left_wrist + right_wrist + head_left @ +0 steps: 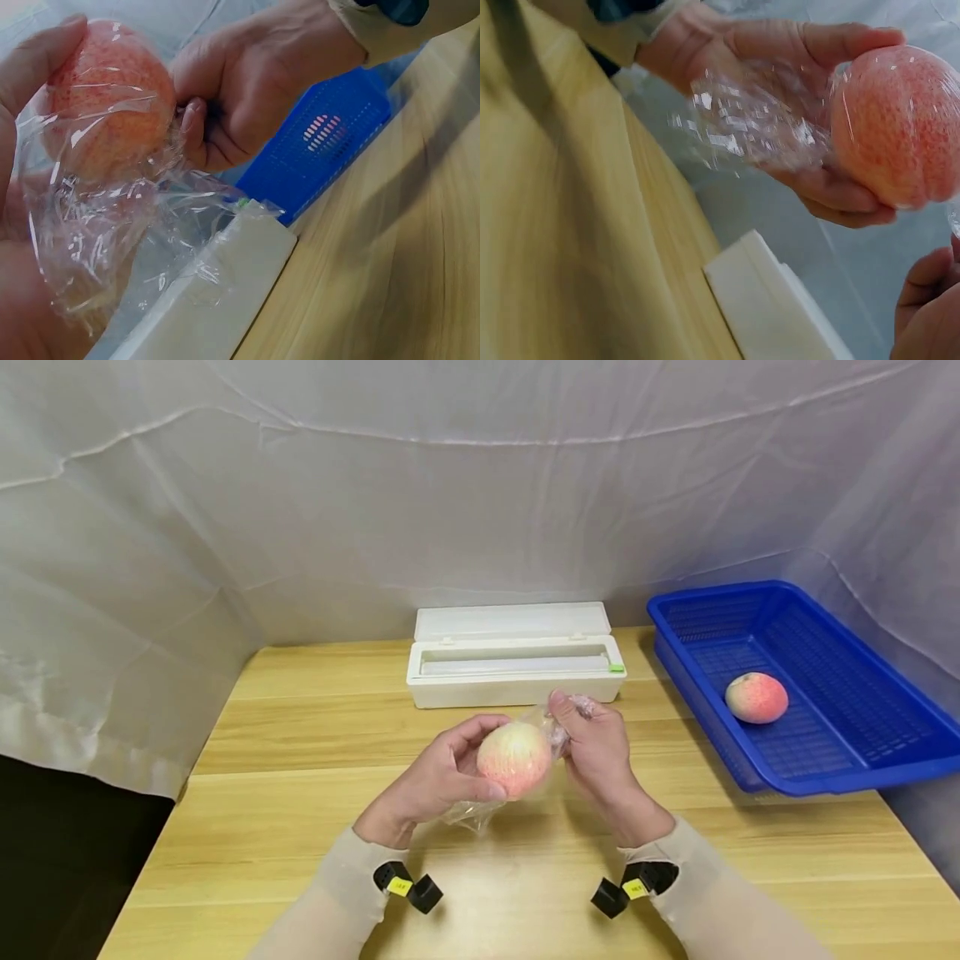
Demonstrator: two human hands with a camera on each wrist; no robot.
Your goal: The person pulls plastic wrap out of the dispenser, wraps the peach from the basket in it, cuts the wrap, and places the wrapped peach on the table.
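Note:
A pink and pale yellow peach (514,760) sits in my left hand (438,777), held between the thumb and the fingers above the table. Clear cling film (112,225) covers the peach, and a loose, crinkled part of it hangs by the left palm. On the other side of the fruit, my right hand (600,750) grips a bunched end of the film, its thumb on top. The right wrist view shows the film tight and shiny over the peach (896,124), with loose folds (742,127) in front of the left palm.
Behind the hands stands a white cling film box (513,692) with its lid open and a roll inside. To the right, a blue plastic basket (720,735) holds another peach (757,697). Everything rests on a wooden table (300,860) before a pale cloth backdrop (450,510).

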